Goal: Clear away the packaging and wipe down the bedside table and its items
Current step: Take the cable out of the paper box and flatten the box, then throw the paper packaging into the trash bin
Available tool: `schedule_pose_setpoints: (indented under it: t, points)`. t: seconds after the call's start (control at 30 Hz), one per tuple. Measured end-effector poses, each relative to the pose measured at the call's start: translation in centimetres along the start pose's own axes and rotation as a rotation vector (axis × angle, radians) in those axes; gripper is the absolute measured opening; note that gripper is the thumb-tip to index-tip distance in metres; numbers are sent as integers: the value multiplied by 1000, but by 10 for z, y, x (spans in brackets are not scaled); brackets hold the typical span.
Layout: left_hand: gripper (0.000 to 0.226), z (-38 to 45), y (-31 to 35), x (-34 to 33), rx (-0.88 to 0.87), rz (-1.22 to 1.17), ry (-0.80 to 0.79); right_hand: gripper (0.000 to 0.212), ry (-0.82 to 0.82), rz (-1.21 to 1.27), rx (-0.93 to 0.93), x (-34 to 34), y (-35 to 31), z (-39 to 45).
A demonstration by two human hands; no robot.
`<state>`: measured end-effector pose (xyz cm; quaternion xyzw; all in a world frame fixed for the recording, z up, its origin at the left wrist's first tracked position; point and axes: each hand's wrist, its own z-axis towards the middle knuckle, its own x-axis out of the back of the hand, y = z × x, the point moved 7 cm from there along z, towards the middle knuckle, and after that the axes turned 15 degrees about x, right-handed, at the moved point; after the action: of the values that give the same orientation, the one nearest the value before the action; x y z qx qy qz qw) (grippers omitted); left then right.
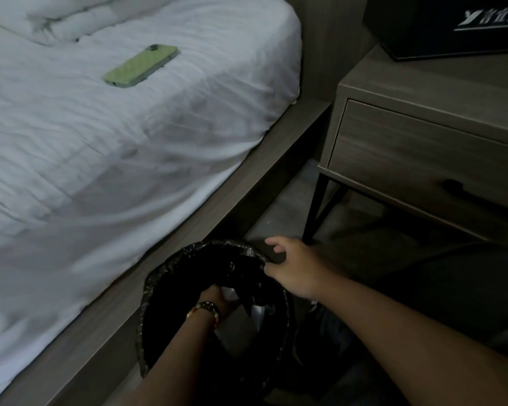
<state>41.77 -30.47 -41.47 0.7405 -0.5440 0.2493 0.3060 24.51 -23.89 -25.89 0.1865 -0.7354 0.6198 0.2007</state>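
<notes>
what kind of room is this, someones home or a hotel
Likely a hotel bedroom, though a home cannot be ruled out. A bed with plain white sheets sits beside a wooden bedside table carrying a black printed box, and a lined bin stands on the floor between them.

I am looking down into the bin (217,294), and its black liner is swallowing most of what lies inside; only scraps of white packaging (257,310) are showing. My left hand (214,298) is reaching in there, its fingers going out of sight, so I cannot tell what they are gripping. The bedside table (423,148) is running off the right edge, and the black box (452,24) on it is being cropped at the top, its white lettering blurring beyond reading.
</notes>
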Motion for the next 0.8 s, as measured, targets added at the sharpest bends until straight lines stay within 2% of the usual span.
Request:
schedule_pose_setpoints:
  t: [0.07, 0.2, 0.37, 0.5, 0.63, 0.8]
  points:
    - [50, -1, -8, -4, 26, 6, 28, 52, -12, -29, 1, 2, 3, -3]
    - [66, 8, -27, 3, 12, 68, 109, 54, -19, -78, 36, 12, 1, -7]
    - [45, -47, 12, 59, -146, 15, 237, 51, 81, -32, 192, 38, -35, -14]
    - [25, -116, 73, 110, -375, -102, 311, 49, 195, -39, 348, 84, -70, -34]
    - [32, -196, 146, 151, -663, -222, 374, 48, 353, -239, 498, 160, -96, -74]
    - [28, -269, 240, 167, -926, -175, 445, 50, 528, -571, 454, 262, -106, -133]
